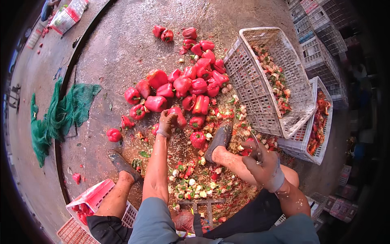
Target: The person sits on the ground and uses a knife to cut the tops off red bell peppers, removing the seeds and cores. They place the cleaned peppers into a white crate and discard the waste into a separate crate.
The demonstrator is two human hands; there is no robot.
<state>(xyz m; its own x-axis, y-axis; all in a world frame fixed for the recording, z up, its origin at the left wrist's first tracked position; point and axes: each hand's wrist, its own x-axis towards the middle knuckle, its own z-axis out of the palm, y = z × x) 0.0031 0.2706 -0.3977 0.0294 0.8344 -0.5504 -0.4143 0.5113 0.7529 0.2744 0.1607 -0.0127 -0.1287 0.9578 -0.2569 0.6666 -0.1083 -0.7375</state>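
Observation:
My left hand (pixel 167 122), in a dirty glove, has its fingers on a red bell pepper (pixel 178 117) at the near side of a loose pile of whole red peppers (pixel 182 84) on the wet floor. My gloved right hand (pixel 263 163) is raised above my right leg and grips a knife (pixel 257 143) with a curved metal blade; its handle is mostly hidden by the fingers. Pepper cores with green stems (pixel 198 187), seeds and red scraps lie between my feet. Single peppers lie apart, one (pixel 114 135) near my left shoe.
A tilted white plastic crate (pixel 253 91) with cores leans on another crate (pixel 326 134) holding red pepper pieces. Green netting (pixel 70 106) lies left, across a dark floor groove. A pink crate (pixel 97 192) with red pieces stands by my left leg. Stacked crates (pixel 317 52) stand upper right.

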